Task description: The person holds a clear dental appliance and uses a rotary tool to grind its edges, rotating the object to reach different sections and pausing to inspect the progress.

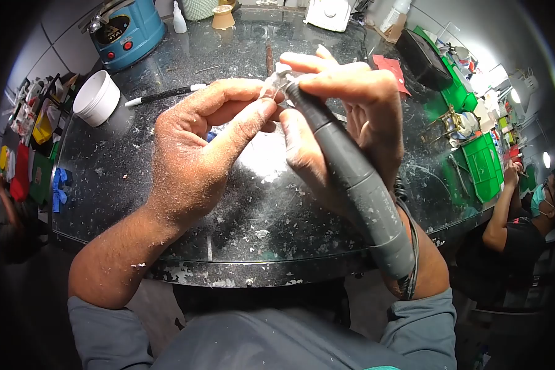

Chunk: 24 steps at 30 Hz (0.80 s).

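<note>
A small, clear, whitish piece [270, 89] is pinched between the thumb and fingers of my left hand [200, 139], which is covered in pale dust. My right hand [357, 114] is wrapped round a thick black and grey rotary handpiece [357, 176], tilted with its tip up and to the left. The tip meets the clear piece, and my right fingertips are close beside it. Fingers and glare hide the exact shape of the piece and the contact point. A cable runs from the handpiece's lower end along my right forearm.
On the dusty black table [259, 237] are a white tub [97, 98], a black and white pen [166, 94], a blue machine [124, 34], a red sheet [391, 73], a black box [422, 58] and green trays [481, 166]. Another person [524, 228] sits at the right.
</note>
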Available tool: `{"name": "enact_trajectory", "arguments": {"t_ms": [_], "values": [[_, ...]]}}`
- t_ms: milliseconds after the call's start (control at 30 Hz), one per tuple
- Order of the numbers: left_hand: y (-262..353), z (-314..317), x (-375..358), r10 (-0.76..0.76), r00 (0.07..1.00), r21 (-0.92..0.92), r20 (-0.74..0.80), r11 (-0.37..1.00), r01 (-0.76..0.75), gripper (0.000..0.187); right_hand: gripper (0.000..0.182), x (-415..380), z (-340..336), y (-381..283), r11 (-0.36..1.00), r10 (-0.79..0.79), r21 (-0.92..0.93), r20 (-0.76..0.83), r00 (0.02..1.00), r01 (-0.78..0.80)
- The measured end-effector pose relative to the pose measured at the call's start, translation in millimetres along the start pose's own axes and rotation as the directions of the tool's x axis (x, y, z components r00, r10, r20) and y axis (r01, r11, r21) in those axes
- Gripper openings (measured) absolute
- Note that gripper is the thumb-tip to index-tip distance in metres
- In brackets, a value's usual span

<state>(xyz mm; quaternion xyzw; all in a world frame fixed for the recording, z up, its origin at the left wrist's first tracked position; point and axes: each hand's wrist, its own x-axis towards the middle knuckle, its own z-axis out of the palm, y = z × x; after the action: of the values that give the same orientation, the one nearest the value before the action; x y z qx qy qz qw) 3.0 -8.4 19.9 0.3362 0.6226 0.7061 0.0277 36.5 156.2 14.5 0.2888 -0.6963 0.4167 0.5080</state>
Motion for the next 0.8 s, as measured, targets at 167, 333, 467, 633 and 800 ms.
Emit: {"name": "enact_trajectory", "arguments": {"t_ms": [167,333,467,633,800], "values": [[1,1,0,-0.022,1.000,-0.054,0.020,0.998,0.023,0.017,0.035,0,-4,1,1.000,-0.022,-0.014,0.068,0.997,0.023],[3,1,-1,-0.026,0.999,-0.101,0.041,0.994,0.031,0.018,0.035,-1,-2,2,0.999,0.029,0.032,0.021,0.999,-0.030],[3,2,-1,-0.049,0.997,-0.115,0.053,0.992,0.055,0.018,0.036,0,-3,0,0.999,0.042,0.002,0.020,0.999,-0.042],[2,2,-1,-0.039,0.998,-0.110,0.056,0.993,0.045,0.018,0.035,3,-11,-9,0.994,0.103,-0.053,0.187,0.977,-0.095],[2,2,0,-0.024,0.998,-0.092,0.052,0.995,0.029,0.018,0.037,1,-6,-4,0.994,0.078,0.079,0.053,0.996,-0.082]]}}
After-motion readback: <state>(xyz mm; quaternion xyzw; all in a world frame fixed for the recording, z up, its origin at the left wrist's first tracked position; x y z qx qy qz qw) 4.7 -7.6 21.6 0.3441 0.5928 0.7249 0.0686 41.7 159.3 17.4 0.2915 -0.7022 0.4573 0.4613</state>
